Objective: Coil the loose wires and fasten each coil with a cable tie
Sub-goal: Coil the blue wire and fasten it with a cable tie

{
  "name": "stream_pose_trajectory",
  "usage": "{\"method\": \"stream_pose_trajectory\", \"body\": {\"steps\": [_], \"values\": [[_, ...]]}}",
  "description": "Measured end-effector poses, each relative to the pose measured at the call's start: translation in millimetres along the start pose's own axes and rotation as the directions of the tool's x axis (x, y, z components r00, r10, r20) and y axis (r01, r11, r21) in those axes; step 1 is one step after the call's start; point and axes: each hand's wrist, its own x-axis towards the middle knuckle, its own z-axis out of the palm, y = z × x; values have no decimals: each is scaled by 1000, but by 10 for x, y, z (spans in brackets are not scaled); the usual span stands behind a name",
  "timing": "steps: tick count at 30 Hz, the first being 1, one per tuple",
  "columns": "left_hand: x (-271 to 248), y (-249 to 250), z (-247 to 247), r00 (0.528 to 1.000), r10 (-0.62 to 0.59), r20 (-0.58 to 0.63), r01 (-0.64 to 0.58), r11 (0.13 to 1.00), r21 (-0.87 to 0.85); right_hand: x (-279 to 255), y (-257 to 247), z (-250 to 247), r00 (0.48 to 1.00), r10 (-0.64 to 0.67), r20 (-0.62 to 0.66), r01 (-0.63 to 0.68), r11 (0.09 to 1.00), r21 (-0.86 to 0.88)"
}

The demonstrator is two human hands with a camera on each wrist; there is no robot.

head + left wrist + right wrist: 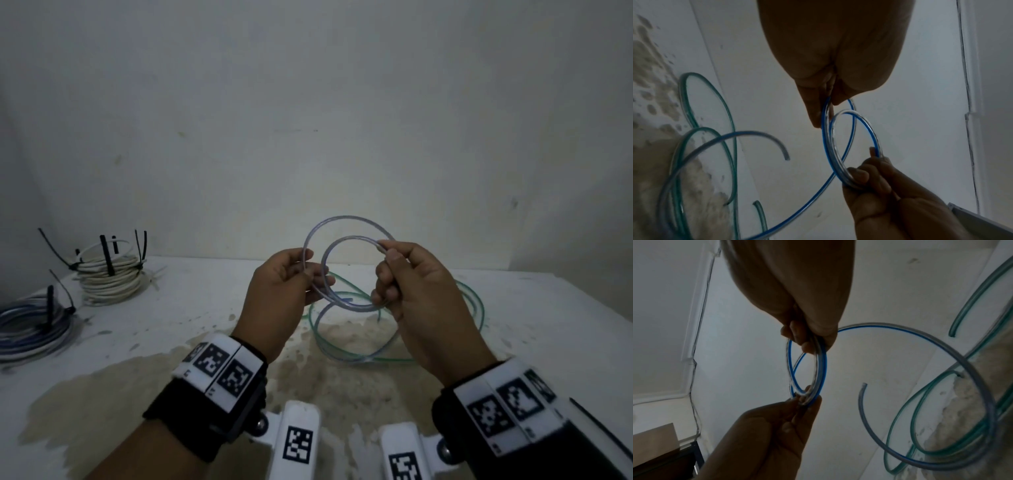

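Overhead, both hands are raised above the worktop (513,308): left hand (286,291) and right hand (416,294) each pinch the blue wire (349,219); its trailing end blurs.

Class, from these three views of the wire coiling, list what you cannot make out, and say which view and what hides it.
- Blue wire: head view, the gripped stretches are covered by the left hand and right hand.
- Green wire: head view, partly behind the right hand; cut by the frame edge in both wrist views.
- Blue coil: head view, cut by the left edge.
- White coil: head view, too small to tell whether its ties are closed.
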Motion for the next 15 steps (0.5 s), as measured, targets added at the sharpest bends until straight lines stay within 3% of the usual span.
{"method": "stream_pose_trajectory", "body": {"steps": [6, 10, 15], "values": [[-53, 14, -56, 999, -10, 36, 10, 1000, -15, -16, 63, 74, 997, 54, 58, -46, 989, -143], [-71, 77, -71, 992, -62, 111, 64, 998, -18, 9, 100, 71, 992, 34, 120, 14, 928, -373], [-37, 130, -79, 976, -20, 217, -61, 930, 362, -3, 112, 75, 982, -11, 189, 115, 825, -553]]}}
